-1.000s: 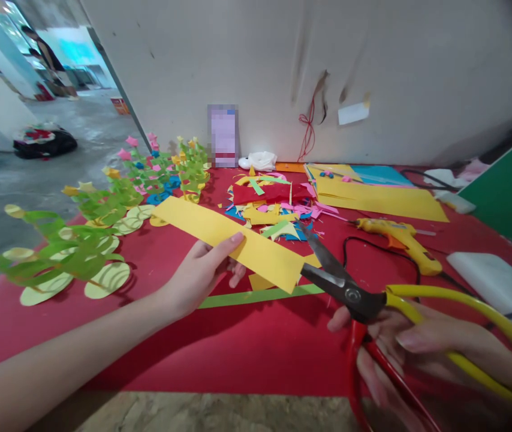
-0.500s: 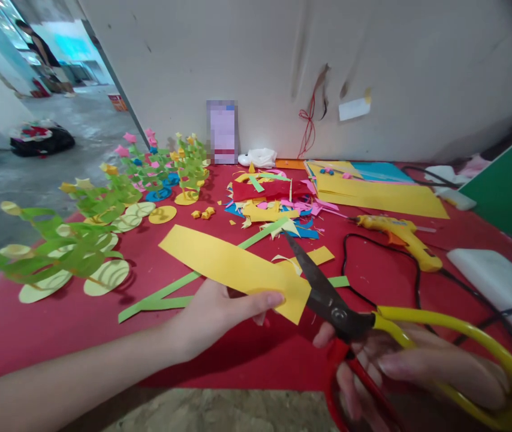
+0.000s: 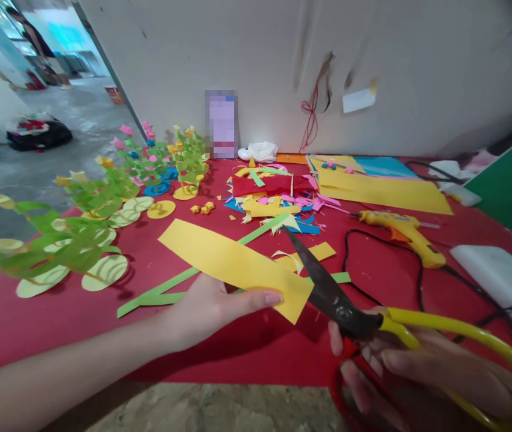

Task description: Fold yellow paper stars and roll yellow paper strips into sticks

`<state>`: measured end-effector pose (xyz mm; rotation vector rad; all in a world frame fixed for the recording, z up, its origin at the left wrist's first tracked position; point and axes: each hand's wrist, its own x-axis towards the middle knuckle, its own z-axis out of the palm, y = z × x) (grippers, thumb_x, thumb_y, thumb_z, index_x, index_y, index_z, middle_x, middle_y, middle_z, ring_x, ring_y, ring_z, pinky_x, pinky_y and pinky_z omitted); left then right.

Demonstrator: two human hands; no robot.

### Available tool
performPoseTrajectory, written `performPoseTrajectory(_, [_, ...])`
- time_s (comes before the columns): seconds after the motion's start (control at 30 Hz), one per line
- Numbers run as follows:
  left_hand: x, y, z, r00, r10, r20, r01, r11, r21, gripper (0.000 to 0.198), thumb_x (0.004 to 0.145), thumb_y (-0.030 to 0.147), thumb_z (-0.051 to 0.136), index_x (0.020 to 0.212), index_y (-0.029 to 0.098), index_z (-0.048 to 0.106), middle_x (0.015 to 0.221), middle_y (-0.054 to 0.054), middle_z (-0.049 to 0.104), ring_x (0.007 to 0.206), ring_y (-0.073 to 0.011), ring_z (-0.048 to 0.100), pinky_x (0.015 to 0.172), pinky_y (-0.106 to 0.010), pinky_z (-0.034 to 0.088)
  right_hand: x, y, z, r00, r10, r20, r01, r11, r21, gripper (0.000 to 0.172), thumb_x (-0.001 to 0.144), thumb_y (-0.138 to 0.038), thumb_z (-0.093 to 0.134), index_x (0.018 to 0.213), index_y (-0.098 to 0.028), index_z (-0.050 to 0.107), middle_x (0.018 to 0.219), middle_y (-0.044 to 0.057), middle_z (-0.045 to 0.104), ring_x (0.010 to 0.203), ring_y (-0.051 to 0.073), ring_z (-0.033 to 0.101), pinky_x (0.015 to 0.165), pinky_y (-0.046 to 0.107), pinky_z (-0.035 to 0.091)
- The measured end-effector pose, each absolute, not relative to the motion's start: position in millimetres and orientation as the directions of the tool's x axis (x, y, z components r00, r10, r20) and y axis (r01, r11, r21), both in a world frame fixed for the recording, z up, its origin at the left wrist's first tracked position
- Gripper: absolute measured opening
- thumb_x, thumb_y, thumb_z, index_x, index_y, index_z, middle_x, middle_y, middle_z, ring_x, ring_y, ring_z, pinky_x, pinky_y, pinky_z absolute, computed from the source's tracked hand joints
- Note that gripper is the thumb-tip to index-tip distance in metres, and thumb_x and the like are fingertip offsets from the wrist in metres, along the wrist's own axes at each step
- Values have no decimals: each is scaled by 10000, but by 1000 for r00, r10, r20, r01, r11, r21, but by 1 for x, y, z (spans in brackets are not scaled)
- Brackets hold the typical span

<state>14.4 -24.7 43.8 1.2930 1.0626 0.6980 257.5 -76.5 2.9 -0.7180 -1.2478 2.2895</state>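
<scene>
My left hand [image 3: 220,309] pinches a wide yellow paper strip [image 3: 229,258], thumb on top near its right end and the other fingers beneath. The scissors [image 3: 343,312], with one yellow and one red handle, are in my right hand [image 3: 440,366], whose fingers wrap the handles. Their dark blades lie close to the strip's right end and point away toward the scraps; whether they touch the paper I cannot tell. Green paper strips [image 3: 157,295] lie on the red table under and behind the yellow one. A smaller yellow piece [image 3: 323,252] rests behind the blades.
Paper plants with stars [image 3: 80,240] stand at the left. Behind my hands is a pile of paper scraps [image 3: 274,198]. A yellow glue gun [image 3: 406,234] with a black cord lies right, near yellow sheets [image 3: 382,189]. A phone [image 3: 222,126] leans on the wall. A person [image 3: 38,45] stands far left.
The scissors and my right hand have shifted slightly right. My left hand keeps its pinch on the yellow strip. The whole view has tilted a little.
</scene>
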Motion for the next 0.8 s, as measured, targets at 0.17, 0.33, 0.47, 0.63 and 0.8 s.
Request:
performPoseTrajectory(0.17, [12, -25, 42, 386, 899, -209, 192, 143, 971, 105, 649, 194, 683, 742, 215, 640, 919, 52, 704, 856, -142, 644, 687, -167, 500, 255, -76, 11, -759, 602, -246, -102, -484, -869, 213, 849, -336, 420, 957, -194, 535, 695, 25, 551, 462, 53, 423, 419, 167, 316])
performPoseTrajectory(0.33, [10, -25, 41, 396, 897, -199, 250, 103, 963, 122, 655, 237, 676, 766, 214, 631, 977, 34, 689, 893, -170, 636, 700, -193, 508, 257, -77, 17, -732, 596, -330, -6, -490, -872, 234, 832, -389, 451, 957, -193, 476, 596, -24, 485, 379, 23, 335, 345, 133, 251])
performPoseTrajectory(0.47, [10, -25, 39, 396, 898, -192, 262, 90, 961, 215, 656, 265, 676, 855, 210, 618, 999, 10, 682, 907, -193, 632, 704, -215, 516, 260, -77, 17, -704, 605, -373, 59, -473, -879, 204, 837, -378, 453, 857, -179, 497, 512, -58, 421, 337, 12, 271, 304, 120, 206])
performPoseTrajectory(0.63, [9, -22, 40, 399, 900, -177, 212, 98, 972, 253, 646, 246, 689, 881, 198, 611, 999, -1, 683, 916, -191, 630, 740, -219, 516, 256, -75, 18, -718, 577, -388, 64, -500, -864, 222, 817, -375, 479, 942, -191, 481, 597, -35, 467, 373, 19, 300, 336, 133, 242])
performPoseTrajectory(0.8, [10, -22, 43, 426, 879, -214, 156, 162, 974, 210, 643, 208, 695, 839, 187, 621, 951, 6, 700, 875, -171, 647, 716, -203, 527, 251, -76, 15, -779, 546, -307, -31, -522, -852, 317, 815, -406, 454, 1048, -192, 455, 778, 35, 521, 515, 49, 410, 466, 168, 334])
